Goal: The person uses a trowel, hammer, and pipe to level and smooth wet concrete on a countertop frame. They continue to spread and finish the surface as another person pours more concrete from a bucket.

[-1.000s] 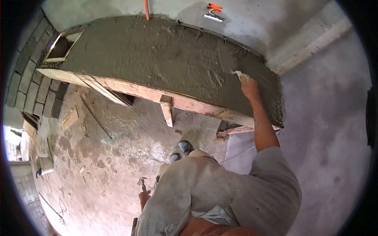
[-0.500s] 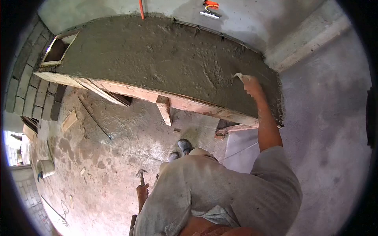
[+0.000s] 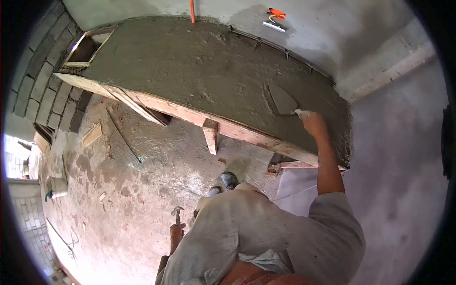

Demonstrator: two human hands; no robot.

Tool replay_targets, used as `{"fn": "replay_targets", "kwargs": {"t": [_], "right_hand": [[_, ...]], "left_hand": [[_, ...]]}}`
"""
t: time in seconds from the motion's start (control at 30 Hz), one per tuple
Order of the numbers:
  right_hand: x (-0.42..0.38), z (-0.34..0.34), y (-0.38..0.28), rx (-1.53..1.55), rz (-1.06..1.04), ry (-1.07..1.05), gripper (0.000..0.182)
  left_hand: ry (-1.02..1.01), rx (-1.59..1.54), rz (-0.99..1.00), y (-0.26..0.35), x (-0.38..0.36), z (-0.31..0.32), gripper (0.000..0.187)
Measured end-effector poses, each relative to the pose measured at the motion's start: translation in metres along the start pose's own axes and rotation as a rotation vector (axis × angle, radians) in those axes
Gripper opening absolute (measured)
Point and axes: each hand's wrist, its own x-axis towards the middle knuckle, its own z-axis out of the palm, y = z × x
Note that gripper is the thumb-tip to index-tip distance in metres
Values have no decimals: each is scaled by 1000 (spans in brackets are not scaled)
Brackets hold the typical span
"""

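Observation:
My right hand [image 3: 313,124] is closed around the handle of a trowel [image 3: 282,99]. The trowel's pointed blade rests against the wet concrete slab [image 3: 180,61], near its right end, and is smeared the same grey. My left hand [image 3: 176,232] hangs low at my side, wrapped around the handle of a claw hammer [image 3: 177,211], its head upward. Wooden formwork [image 3: 237,130] runs along the slab's front edge. The concrete looks rough around the trowel and smoother toward the left.
A wooden prop [image 3: 210,135] stands under the formwork. At the slab's left end is a wooden-framed opening [image 3: 88,47]. An orange pipe [image 3: 192,10] rises at the back wall. A bucket [image 3: 58,186], a board [image 3: 92,135] and a thin rod [image 3: 123,134] lie about the floor.
The trowel blade now shows flat on the concrete, where before only its handle area was distinct. The view has shifted, moving the scene right and slightly down. Both hands keep their tools.

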Motion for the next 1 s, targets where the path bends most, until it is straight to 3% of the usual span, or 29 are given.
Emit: {"fn": "replay_targets", "kwargs": {"t": [0.13,0.2,0.23,0.3,0.4,0.5,0.57,0.6,0.63,0.7,0.77,0.83,1.0], "right_hand": [[3,15,17,-55,-124,60,35],[8,-4,23,155,2,-96,33],[9,-11,22,155,15,-96,33],[16,-25,18,443,244,-97,30],[49,-4,36,524,307,-20,26],[86,45,39,607,301,-56,28],[94,71,14,662,36,-158,25],[70,56,-40,602,69,-158,27],[66,60,-70,303,-16,-136,28],[72,97,-107,237,-172,-158,27],[18,51,-157,21,-331,-64,31],[20,80,-153,43,-299,-23,34],[-10,37,-67,110,-119,-21,35]], "left_hand": [[1,-3,-5,0,0,3,26],[-1,7,-7,0,1,3,26],[-2,14,-5,0,2,4,26],[-4,23,0,1,2,5,26],[-2,28,6,0,1,6,26],[5,30,9,-2,-4,5,26],[5,39,13,-2,-6,5,27],[4,51,18,-3,-5,6,27],[3,67,28,-4,-3,6,27],[-1,104,55,-3,1,6,27],[-9,136,80,-4,5,7,27],[-20,162,96,-3,8,7,27],[-34,187,142,4,15,5,28]]}}
